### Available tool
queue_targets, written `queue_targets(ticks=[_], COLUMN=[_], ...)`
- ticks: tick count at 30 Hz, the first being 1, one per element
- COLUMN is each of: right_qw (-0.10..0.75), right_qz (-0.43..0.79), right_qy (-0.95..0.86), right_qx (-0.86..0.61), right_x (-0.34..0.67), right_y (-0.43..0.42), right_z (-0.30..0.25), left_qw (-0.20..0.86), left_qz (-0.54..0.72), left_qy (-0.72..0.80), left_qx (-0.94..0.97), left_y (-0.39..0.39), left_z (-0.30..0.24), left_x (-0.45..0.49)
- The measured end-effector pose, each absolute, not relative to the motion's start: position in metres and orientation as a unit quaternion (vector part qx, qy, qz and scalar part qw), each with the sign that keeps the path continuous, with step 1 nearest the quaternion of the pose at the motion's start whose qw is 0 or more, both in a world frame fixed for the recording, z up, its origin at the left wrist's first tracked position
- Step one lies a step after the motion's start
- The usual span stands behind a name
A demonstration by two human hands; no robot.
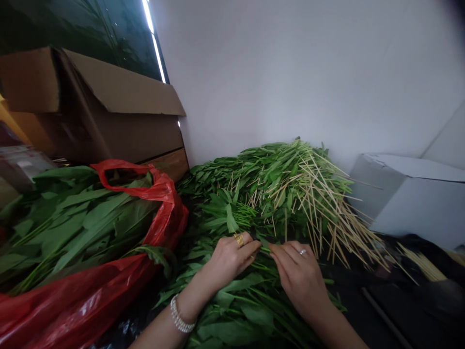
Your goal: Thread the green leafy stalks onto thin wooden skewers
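Note:
My left hand [230, 259], with a gold ring and a pearl bracelet, is closed in a pinch on green leafy stems [232, 295] lying in front of me. My right hand [300, 276], wearing a silver ring, pinches the same stems from the right, fingertips almost meeting the left hand's. Just behind both hands rises a heap of skewered greens [283, 184], their thin bamboo sticks [341, 228] fanning out to the right.
A red plastic bag [160, 218] full of loose leaves [72, 223] lies at the left. Cardboard boxes [109, 111] stand behind it. A white box [410, 194] sits at the right by the wall. More loose sticks [423, 264] lie on the dark surface.

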State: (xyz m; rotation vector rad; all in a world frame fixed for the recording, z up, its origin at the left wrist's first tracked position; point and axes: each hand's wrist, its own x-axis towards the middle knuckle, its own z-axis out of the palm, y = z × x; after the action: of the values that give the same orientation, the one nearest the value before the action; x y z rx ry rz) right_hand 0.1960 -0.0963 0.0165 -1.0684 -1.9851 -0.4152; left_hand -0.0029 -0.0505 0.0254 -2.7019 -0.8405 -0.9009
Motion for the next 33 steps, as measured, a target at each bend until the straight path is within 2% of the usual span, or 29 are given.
queue_targets(ticks=[4,10,15,19,23,26,33], right_qw=[0.383,0.437,0.466,0.427,0.371,0.351,0.295], right_qz=[-0.179,-0.054,0.006,-0.016,-0.112,-0.188,-0.245], right_qy=[-0.797,-0.788,-0.763,-0.788,-0.816,-0.811,-0.814], right_qx=[-0.431,-0.43,-0.448,-0.443,-0.429,-0.429,-0.436], right_x=[0.19,0.187,0.2,0.197,0.189,0.189,0.185], right_y=[-0.096,-0.096,-0.093,-0.092,-0.094,-0.094,-0.096], right_z=[0.017,0.016,0.009,0.005,0.003,0.004,0.011], left_qw=[0.088,-0.045,0.008,0.092,0.057,0.039,0.098], left_qz=[-0.323,-0.485,-0.564,-0.518,-0.354,-0.249,-0.189], left_qy=[-0.306,-0.386,-0.506,-0.429,-0.289,-0.287,-0.29], left_qx=[-0.891,-0.784,-0.653,-0.734,-0.888,-0.924,-0.933], left_y=[-0.051,-0.041,-0.023,-0.035,-0.052,-0.056,-0.054], left_z=[0.02,0.023,0.038,0.038,0.031,0.028,0.027], left_x=[0.004,0.001,-0.022,-0.012,0.006,0.011,0.012])
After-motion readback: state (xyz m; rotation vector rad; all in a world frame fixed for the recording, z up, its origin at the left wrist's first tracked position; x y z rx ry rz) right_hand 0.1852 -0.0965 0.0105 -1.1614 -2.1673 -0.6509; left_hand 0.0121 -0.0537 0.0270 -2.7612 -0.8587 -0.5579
